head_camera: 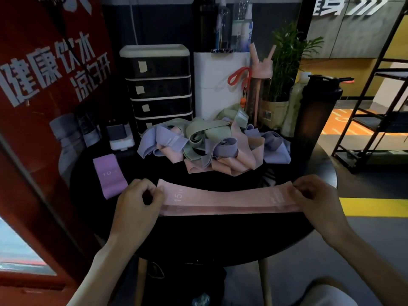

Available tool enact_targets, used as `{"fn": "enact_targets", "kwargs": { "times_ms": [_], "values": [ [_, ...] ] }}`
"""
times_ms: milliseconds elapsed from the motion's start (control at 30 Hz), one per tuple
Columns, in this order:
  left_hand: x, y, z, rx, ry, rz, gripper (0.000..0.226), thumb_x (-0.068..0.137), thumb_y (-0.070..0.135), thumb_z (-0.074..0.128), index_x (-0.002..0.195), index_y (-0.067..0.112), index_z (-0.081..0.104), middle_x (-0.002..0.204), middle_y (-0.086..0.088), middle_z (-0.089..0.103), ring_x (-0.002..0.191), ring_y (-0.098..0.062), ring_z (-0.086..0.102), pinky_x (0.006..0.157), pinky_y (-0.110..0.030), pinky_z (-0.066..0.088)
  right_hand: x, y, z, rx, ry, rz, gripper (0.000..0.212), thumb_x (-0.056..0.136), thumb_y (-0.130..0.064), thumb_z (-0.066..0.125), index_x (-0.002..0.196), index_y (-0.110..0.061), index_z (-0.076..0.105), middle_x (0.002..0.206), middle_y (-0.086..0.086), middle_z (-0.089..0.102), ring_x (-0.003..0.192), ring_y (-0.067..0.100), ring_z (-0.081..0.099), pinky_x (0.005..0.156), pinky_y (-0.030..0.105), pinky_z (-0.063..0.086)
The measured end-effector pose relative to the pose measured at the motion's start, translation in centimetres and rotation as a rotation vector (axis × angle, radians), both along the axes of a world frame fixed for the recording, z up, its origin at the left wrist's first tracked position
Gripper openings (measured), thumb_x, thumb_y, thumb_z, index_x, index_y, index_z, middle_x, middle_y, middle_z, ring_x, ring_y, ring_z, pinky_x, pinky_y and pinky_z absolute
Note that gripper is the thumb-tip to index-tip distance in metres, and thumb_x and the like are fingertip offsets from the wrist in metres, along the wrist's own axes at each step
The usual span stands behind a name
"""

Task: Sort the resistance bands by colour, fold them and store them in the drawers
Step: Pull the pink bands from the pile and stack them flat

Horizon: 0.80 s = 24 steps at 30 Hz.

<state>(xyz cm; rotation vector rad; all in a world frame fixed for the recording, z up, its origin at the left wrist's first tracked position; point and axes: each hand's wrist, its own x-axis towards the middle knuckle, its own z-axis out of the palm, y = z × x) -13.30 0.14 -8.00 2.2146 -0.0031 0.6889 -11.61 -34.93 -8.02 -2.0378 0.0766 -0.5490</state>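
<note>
Head view looks down at the long pink cloth resistance band [227, 200], pulled out flat between my two hands at the near side of the round black table [220, 239]. I think I am on the folding step for this one. Next I would need to bring the two ends together so the edges line up, then press it flat.

The band looks soft and smooth. It has a white "15" near its left end and a darker pink strip along its near edge.

My left hand [136, 202] pinches the left end with curled fingers and thumb. My right hand [318, 197] pinches the right end the same way.

Just beside my left hand lies a folded purple band [109, 176]. Farther back sits a mixed heap of purple, pink and green bands [212, 146], not sorted yet. Behind it stands the black chest of small drawers with white edges [157, 89], and the drawers look closed.
</note>
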Motion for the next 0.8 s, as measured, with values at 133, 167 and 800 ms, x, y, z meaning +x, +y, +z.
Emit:
{"fn": "enact_targets", "kwargs": {
  "times_ms": [133, 167, 800],
  "values": [
    [0.0, 0.3, -0.3, 0.02, 0.041, 0.01, 0.031, 0.09, 0.017, 0.065, 0.064, 0.011, 0.05, 0.075, -0.001, 0.051, 0.069, -0.012, 0.052, 0.063, -0.027, 0.04, 0.1, 0.1, -0.4, -0.021, -0.02, -0.016, 0.024, 0.084, -0.005, 0.071, 0.077, -0.026, 0.06, 0.076, -0.004, 0.066, 0.068, 0.001, 0.06, 0.056, 0.009, 0.043],
    [0.0, 0.3, -0.3, 0.026, 0.052, 0.01, 0.03, 0.09, 0.017, 0.065, 0.064, 0.011, 0.051, 0.076, -0.001, 0.051, 0.069, -0.011, 0.052, 0.064, -0.027, 0.04, 0.2, 0.0, -0.5, -0.029, -0.023, -0.015, 0.024, 0.084, -0.005, 0.071, 0.077, -0.026, 0.06, 0.075, -0.004, 0.066, 0.068, 0.001, 0.06, 0.056, 0.009, 0.043],
    [0.1, 0.4, -0.8, 0.126, 0.133, 0.021, 0.025, 0.085, 0.023, 0.073, 0.07, 0.019, 0.052, 0.086, 0.005, 0.052, 0.078, -0.01, 0.054, 0.066, -0.023, 0.039, 0.4, -0.3, -1.3, -0.177, -0.06, 0.01, 0.023, 0.082, -0.006, 0.071, 0.076, -0.024, 0.058, 0.072, 0.004, 0.061, 0.068, 0.018, 0.057, 0.059, 0.032, 0.044]
  ]
}}
